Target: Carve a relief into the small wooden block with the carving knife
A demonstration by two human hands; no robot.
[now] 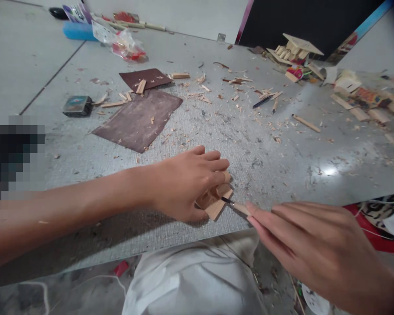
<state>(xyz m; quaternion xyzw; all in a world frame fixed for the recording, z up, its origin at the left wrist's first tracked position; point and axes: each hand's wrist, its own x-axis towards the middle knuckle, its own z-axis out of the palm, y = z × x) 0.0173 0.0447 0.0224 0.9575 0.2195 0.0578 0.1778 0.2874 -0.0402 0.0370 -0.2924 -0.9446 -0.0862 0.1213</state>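
My left hand (184,181) presses down on a small wooden piece (216,202) made of thin flat sticks, near the front edge of a grey board (249,144). My right hand (318,249) grips a thin craft knife (236,206) with a wooden handle. Its dark tip touches the right edge of the wooden piece. Most of the wooden piece is hidden under my left fingers.
Two brown sandpaper sheets (139,118) lie at the left with loose sticks and shavings around them. A dark small box (77,106) sits farther left. A stick-built model house (295,50) and more wood pieces stand at the back right. A pencil-like tool (262,101) lies mid-board.
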